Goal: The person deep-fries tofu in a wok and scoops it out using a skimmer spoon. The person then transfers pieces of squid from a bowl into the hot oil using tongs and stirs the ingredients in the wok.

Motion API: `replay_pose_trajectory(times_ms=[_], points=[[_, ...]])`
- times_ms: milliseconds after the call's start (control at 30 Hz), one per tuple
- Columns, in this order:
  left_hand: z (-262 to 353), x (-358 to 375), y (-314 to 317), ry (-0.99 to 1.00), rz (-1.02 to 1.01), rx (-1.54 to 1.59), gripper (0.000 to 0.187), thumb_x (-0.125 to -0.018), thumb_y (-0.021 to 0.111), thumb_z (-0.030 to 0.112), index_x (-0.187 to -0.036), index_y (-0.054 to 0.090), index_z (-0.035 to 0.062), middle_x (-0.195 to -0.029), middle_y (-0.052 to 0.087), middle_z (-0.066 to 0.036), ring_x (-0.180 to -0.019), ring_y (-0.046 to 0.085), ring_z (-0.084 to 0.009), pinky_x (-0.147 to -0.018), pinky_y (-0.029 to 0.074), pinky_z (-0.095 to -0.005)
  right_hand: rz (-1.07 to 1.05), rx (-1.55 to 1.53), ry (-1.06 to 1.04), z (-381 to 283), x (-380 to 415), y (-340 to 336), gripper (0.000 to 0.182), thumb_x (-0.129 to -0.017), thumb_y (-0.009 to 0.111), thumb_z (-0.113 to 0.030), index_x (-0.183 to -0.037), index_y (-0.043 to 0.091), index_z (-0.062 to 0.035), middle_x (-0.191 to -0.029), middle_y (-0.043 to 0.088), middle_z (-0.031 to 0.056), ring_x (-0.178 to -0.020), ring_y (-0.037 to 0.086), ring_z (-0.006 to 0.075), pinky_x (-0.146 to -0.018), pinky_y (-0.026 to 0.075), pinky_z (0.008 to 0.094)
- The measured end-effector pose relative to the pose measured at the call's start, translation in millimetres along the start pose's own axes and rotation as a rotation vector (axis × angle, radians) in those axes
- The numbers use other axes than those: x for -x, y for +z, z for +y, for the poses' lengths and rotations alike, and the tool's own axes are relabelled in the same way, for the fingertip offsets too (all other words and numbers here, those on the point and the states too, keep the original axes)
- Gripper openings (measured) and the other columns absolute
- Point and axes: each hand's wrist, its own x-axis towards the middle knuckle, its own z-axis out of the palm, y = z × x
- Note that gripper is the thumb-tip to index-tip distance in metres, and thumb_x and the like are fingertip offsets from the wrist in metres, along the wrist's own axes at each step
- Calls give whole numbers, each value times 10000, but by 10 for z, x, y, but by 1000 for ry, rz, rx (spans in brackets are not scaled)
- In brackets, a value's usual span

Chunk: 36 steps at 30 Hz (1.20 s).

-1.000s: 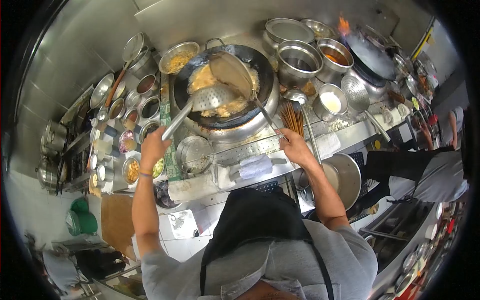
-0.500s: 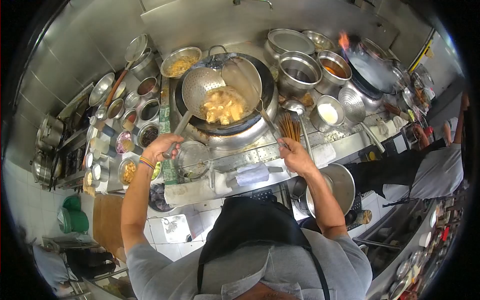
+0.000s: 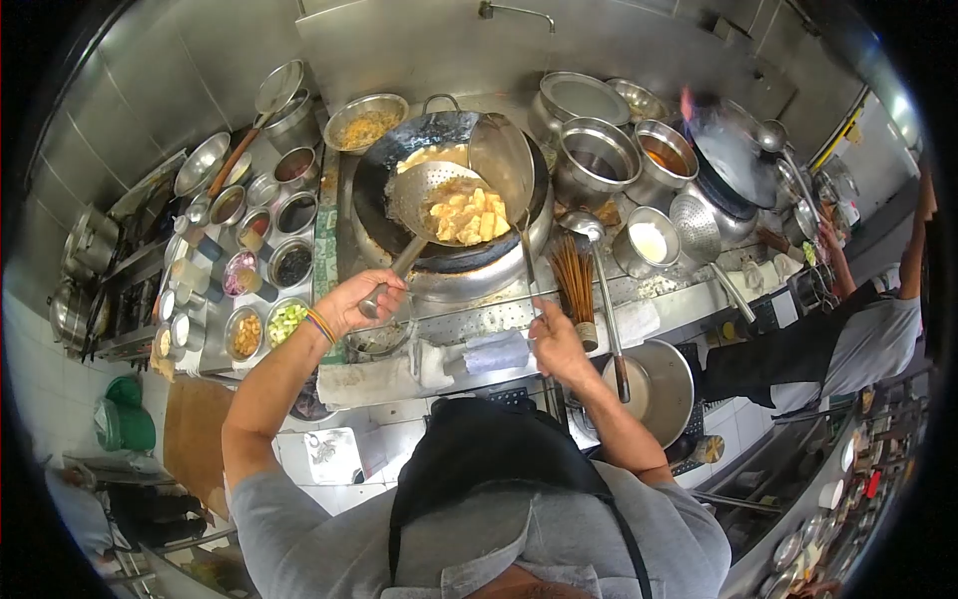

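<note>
My left hand [image 3: 367, 299] is wrapped round the handle of a perforated skimmer [image 3: 414, 195], tilted over the wok [image 3: 377, 185]. Golden chunks of food [image 3: 474, 217] lie in its bowl, and more pale yellow food shows in the wok behind. In my right hand [image 3: 559, 342] is the handle of a wide round metal scoop [image 3: 502, 165], whose head stands on edge at the wok's right side, against the chunks. Its handle runs down past the wok's front rim to my fingers.
Left are small seasoning bowls [image 3: 292, 263] and a bowl of shredded food [image 3: 367, 128]. Right are metal pots [image 3: 599, 180], a ladle [image 3: 609, 309], a bamboo brush [image 3: 576, 285] and another skimmer [image 3: 704, 222]. A steaming wok [image 3: 733, 165] with flame and a co-worker [image 3: 848, 339] are farther right.
The skimmer has shifted right and toward me, with the chunks gathered in it. My left hand has moved right; my right hand has come slightly left and lower.
</note>
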Motion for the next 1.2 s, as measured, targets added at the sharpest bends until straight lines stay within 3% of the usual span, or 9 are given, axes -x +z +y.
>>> replay_pose_trajectory(times_ms=[100,400,433,567,800,933,967,1100,1200], points=[[-16,-24,57,-9,1,42,95,-933,542,104,-966,511,21,-698,460,25,-474,459,-66,-375,421,-233,15,24,-44,99,7,210,497,-993,436,-31,-1476,342,38,-930,564,99,-433,466,106,-333,362,278],[33,-19,-90,60,90,-174,123,-906,584,113,-834,502,56,-633,475,19,-464,471,-79,-386,440,-260,173,309,-256,360,-356,-139,355,-976,524,-48,-1312,564,61,-897,654,103,-811,581,146,-759,483,301],[60,-12,-119,86,116,-236,128,-899,596,114,-832,504,56,-627,482,13,-464,476,-86,-388,443,-269,182,371,-281,111,-271,-167,360,-935,520,-51,-1276,603,31,-1020,684,289,-962,694,366,-847,519,402],[166,19,-187,310,357,-627,147,-846,637,99,-867,500,46,-636,511,-21,-450,500,-121,-378,449,-306,128,508,-285,88,-497,-421,389,-951,532,-64,-1319,566,58,-1163,677,220,-1069,640,252,-952,473,342],[241,96,-351,383,398,-907,321,-776,651,72,-1012,444,6,-668,528,-43,-485,533,-142,-371,460,-329,128,433,-332,246,-589,-629,388,-932,525,-57,-1303,595,32,-1152,689,243,-1063,675,328,-931,499,377],[148,71,-348,393,404,-828,167,-832,643,99,-917,516,33,-673,526,-25,-441,504,-127,-363,439,-313,100,347,-197,71,-518,-558,388,-945,519,-58,-1315,585,38,-1074,698,211,-959,651,220,-882,491,318],[134,68,-296,349,379,-748,142,-842,638,101,-894,522,38,-672,526,-21,-445,502,-121,-365,434,-304,84,297,-215,31,-461,-515,403,-960,505,-40,-1351,555,46,-993,644,87,-881,566,145,-815,464,288],[65,16,-54,223,253,-434,122,-886,606,112,-813,523,62,-663,522,-4,-457,492,-97,-373,411,-265,139,387,-322,446,-453,-393,410,-958,481,-19,-1358,531,52,-930,621,73,-843,549,135,-786,460,277],[67,-94,-45,102,118,-224,162,-911,573,118,-775,494,76,-653,504,9,-460,482,-82,-371,401,-245,164,279,-152,342,-260,-145,389,-944,516,-23,-1329,559,2,-948,690,196,-852,661,249,-790,518,362]])
